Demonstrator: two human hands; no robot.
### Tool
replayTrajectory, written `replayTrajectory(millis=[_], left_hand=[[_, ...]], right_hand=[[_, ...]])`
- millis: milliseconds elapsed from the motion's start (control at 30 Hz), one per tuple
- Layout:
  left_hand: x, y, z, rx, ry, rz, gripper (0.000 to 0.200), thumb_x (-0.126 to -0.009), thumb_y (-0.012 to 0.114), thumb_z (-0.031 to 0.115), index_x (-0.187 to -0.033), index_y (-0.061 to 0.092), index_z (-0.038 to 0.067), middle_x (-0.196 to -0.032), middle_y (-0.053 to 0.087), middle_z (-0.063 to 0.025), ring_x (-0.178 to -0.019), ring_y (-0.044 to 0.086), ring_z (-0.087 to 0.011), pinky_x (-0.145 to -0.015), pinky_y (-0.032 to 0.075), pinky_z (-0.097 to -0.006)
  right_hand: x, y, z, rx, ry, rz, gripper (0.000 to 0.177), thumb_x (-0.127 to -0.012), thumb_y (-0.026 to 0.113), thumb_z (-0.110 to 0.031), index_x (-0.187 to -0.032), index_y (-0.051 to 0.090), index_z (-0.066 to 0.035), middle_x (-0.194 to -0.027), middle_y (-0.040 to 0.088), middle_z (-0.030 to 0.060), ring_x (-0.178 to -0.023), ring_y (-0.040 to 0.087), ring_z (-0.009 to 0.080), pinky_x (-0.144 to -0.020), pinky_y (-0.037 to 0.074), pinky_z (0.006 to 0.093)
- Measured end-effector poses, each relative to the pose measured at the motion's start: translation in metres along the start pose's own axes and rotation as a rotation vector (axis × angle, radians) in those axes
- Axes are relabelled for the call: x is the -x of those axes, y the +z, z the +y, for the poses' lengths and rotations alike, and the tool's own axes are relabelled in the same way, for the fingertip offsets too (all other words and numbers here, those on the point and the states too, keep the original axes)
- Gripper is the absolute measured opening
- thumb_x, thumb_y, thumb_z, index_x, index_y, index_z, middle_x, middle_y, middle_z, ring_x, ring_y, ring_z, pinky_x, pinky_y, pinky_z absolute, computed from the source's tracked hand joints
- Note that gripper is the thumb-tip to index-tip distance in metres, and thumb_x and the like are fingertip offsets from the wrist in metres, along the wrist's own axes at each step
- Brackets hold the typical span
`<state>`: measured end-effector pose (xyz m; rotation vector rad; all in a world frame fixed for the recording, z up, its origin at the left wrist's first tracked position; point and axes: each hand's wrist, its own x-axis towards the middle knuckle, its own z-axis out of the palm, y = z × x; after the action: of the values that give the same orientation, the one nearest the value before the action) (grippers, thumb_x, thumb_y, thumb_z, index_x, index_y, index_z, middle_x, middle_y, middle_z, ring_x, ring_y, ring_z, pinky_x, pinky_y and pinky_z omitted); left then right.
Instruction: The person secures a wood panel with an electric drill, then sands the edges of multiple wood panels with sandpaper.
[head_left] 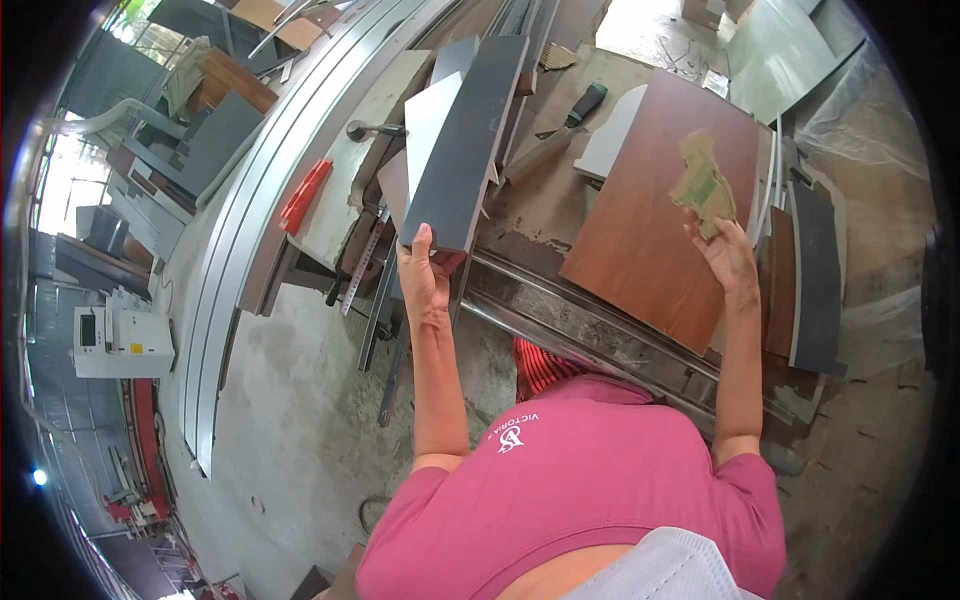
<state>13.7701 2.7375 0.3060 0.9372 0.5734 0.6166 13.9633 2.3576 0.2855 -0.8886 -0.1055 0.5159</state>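
Note:
My left hand [425, 280] is closed on the near end of a long dark grey board [468, 150], its thumb on the top face. A white panel [432, 125] shows along the board's left side. My right hand [724, 258] pinches a ragged piece of brown cardboard [703, 185] with a greenish patch, held up over a reddish-brown wood-grain panel [655, 210]. That panel lies on the work table, partly over a light panel [610, 135] with a rounded corner.
A tool with a black and green handle [587, 103] lies on the table between the boards. To the left are a red block-like part [305, 197], a black lever [375, 130] and a long metal rail [235, 200]. Narrow boards [815, 275] stand at the right.

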Motion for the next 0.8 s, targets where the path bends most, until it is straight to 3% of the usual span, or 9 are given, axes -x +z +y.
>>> replayTrajectory(millis=[200,300,367,467,567,600,733,800], left_hand=[[-0.008,0.023,-0.016,-0.005,0.048,-0.009,0.041,-0.084,0.062,0.021,-0.116,0.04,0.007,-0.094,0.057,-0.0089,-0.074,0.062,-0.0225,-0.062,0.055,-0.0352],[-0.014,0.029,-0.021,-0.012,-0.003,-0.006,0.039,-0.082,0.063,0.022,-0.113,0.047,0.006,-0.099,0.056,-0.0076,-0.082,0.06,-0.0212,-0.064,0.054,-0.0367],[-0.016,0.036,-0.017,-0.029,0.045,-0.006,0.045,-0.084,0.063,0.025,-0.116,0.039,0.005,-0.095,0.057,-0.0104,-0.078,0.061,-0.0243,-0.063,0.054,-0.0361],[-0.049,0.013,-0.035,-0.066,0.064,0.054,0.048,-0.083,0.064,0.03,-0.115,0.041,0.003,-0.096,0.057,-0.0118,-0.079,0.061,-0.0255,-0.065,0.054,-0.0362],[-0.024,0.029,-0.015,-0.036,-0.038,-0.032,0.053,-0.083,0.063,0.036,-0.114,0.043,-0.001,-0.1,0.055,-0.0124,-0.085,0.06,-0.0285,-0.07,0.054,-0.0368],[-0.016,0.031,-0.014,-0.024,-0.066,-0.061,0.053,-0.083,0.062,0.037,-0.114,0.043,-0.001,-0.101,0.055,-0.0124,-0.087,0.06,-0.0297,-0.072,0.054,-0.0367],[0.023,0.03,-0.031,-0.062,-0.188,-0.097,0.049,-0.086,0.058,0.039,-0.112,0.044,0.001,-0.104,0.055,-0.0141,-0.092,0.059,-0.0323,-0.078,0.052,-0.0396],[0.038,0.032,-0.049,-0.101,-0.337,-0.142,0.04,-0.089,0.053,0.037,-0.109,0.045,0.004,-0.106,0.055,-0.0135,-0.093,0.059,-0.0324,-0.08,0.051,-0.041]], right_hand=[[0.055,-0.028,-0.008,-0.056,-0.066,0.108,0.039,-0.087,0.048,-0.008,-0.124,0.042,0.001,-0.119,0.052,0.0134,-0.108,0.053,0.0245,-0.092,0.044,0.0383],[0.079,-0.033,-0.008,-0.074,-0.109,0.172,0.041,-0.087,0.046,-0.008,-0.126,0.039,0.002,-0.123,0.05,0.0145,-0.112,0.051,0.0264,-0.093,0.044,0.0386],[0.092,-0.044,-0.007,-0.108,-0.12,0.261,0.041,-0.088,0.047,-0.01,-0.127,0.039,0.002,-0.122,0.051,0.0142,-0.111,0.052,0.0264,-0.092,0.044,0.0384],[0.114,-0.056,-0.011,-0.091,-0.185,0.284,0.038,-0.089,0.049,-0.013,-0.124,0.042,0.0,-0.119,0.053,0.0132,-0.108,0.054,0.0254,-0.09,0.046,0.0377],[0.144,-0.078,-0.021,-0.061,-0.283,0.397,0.034,-0.09,0.051,-0.018,-0.12,0.047,-0.002,-0.115,0.056,0.0118,-0.104,0.056,0.0231,-0.086,0.048,0.0351],[0.157,-0.084,-0.029,-0.057,-0.318,0.454,0.034,-0.09,0.051,-0.018,-0.12,0.047,-0.002,-0.115,0.056,0.0118,-0.104,0.056,0.0231,-0.086,0.048,0.0351],[0.208,-0.113,-0.05,0.443,-0.49,0.955,0.036,-0.091,0.053,-0.031,-0.117,0.054,-0.007,-0.109,0.059,0.0049,-0.098,0.058,0.016,-0.084,0.048,0.0308],[0.234,-0.137,-0.063,0.624,-0.49,1.164,0.042,-0.091,0.052,-0.032,-0.123,0.048,-0.005,-0.117,0.054,0.0086,-0.104,0.054,0.0176,-0.09,0.045,0.0322]])
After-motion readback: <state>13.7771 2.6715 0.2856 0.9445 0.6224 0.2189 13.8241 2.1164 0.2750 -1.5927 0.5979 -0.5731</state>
